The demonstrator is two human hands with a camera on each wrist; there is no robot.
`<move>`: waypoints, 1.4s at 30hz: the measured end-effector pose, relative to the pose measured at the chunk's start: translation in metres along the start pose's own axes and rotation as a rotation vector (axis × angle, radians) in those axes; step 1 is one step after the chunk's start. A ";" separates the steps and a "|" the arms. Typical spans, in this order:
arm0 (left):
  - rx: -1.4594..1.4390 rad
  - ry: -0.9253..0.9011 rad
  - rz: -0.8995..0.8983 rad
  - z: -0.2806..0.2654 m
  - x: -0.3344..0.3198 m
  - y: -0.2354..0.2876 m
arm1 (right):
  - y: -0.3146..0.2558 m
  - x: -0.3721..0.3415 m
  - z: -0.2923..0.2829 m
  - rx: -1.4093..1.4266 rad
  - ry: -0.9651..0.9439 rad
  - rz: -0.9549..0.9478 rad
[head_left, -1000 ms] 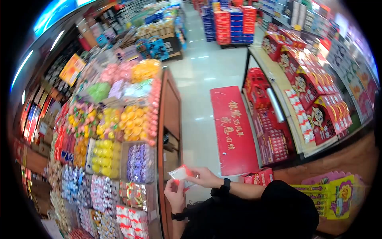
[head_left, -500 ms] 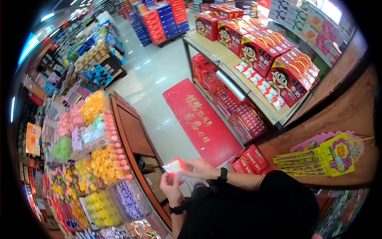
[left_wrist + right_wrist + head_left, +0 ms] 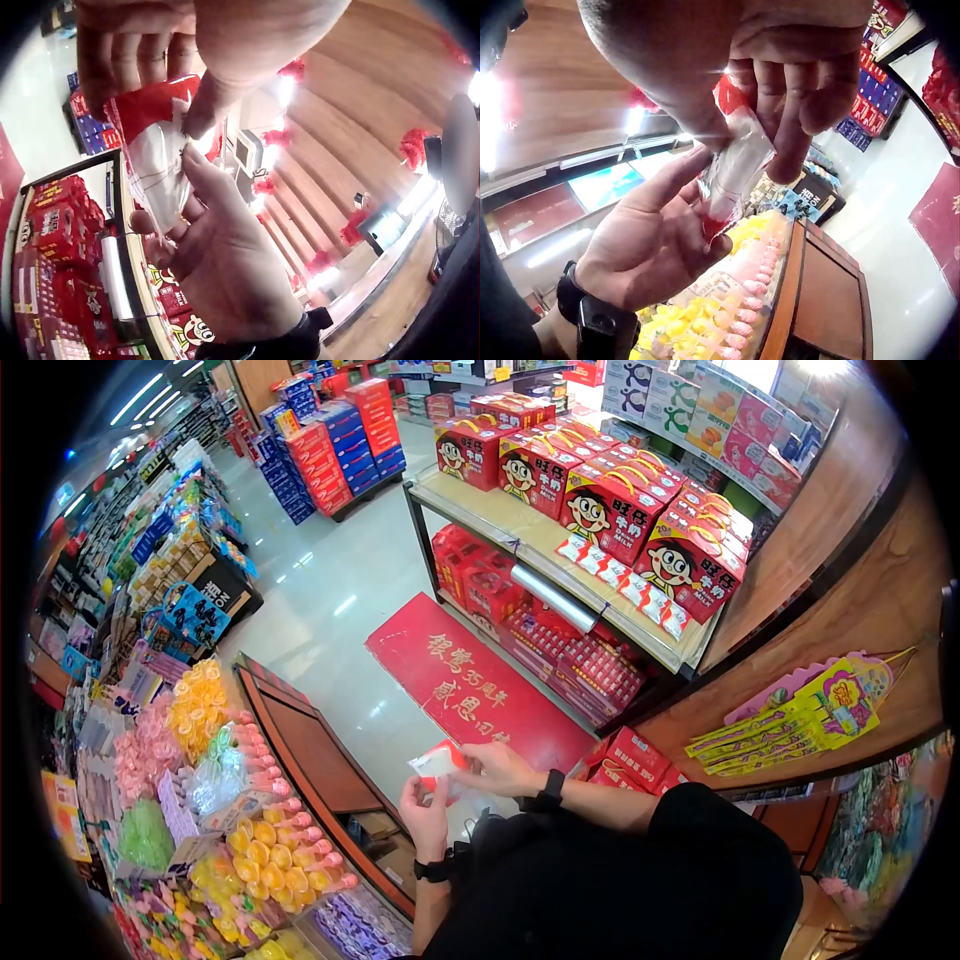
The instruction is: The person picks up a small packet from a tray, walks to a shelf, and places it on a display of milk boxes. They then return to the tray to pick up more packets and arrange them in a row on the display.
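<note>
A small red-and-white plastic packet [image 3: 436,763] is held in front of the body, between both hands. The left hand [image 3: 426,824] pinches its near lower edge between thumb and fingers. From the right side, the right hand [image 3: 500,770] grips its other edge. In the left wrist view the packet [image 3: 154,161] shows a red end and a clear, whitish middle, with both thumbs meeting on its side. The right wrist view has the packet [image 3: 742,154] upright and creased, its red ends partly hidden by fingers.
On the left, a candy counter [image 3: 320,740] carries yellow, pink and purple sweets. Red milk boxes [image 3: 610,500] and a row of small packets [image 3: 620,580] stand on a shelf at the right. A red floor mat [image 3: 470,685] lies ahead; yellow candy packs [image 3: 790,725] hang on a wooden panel.
The head view has swung to the right, so the candy counter slid left and the milk boxes came closer to the middle. Both hands have kept hold of the packet.
</note>
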State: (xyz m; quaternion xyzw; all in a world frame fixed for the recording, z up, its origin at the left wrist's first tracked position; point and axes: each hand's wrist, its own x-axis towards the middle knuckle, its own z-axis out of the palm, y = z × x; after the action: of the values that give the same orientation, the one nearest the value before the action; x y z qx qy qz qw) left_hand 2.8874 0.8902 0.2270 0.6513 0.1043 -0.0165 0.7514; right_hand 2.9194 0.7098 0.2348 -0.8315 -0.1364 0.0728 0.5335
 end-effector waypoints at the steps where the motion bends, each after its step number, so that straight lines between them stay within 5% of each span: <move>1: 0.003 -0.003 -0.003 -0.004 0.008 0.002 | -0.002 0.006 0.003 -0.004 0.012 0.003; 13: 0.054 -0.107 -0.068 -0.034 0.085 -0.012 | 0.009 0.057 0.031 0.204 0.160 0.114; 22: -0.049 -0.282 -0.207 0.003 0.141 -0.021 | 0.040 0.071 0.012 0.291 0.388 0.237; 31: 0.096 -0.463 -0.091 0.069 0.222 -0.016 | 0.088 0.121 -0.056 0.222 0.432 0.305; 42: 0.208 -0.395 -0.076 0.164 0.334 0.009 | 0.137 0.218 -0.177 0.282 0.406 0.244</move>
State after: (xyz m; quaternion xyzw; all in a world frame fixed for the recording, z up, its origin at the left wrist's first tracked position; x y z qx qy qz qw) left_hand 3.2379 0.7675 0.1973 0.7049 -0.0226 -0.1829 0.6849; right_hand 3.1947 0.5689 0.1897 -0.7570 0.0859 -0.0134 0.6476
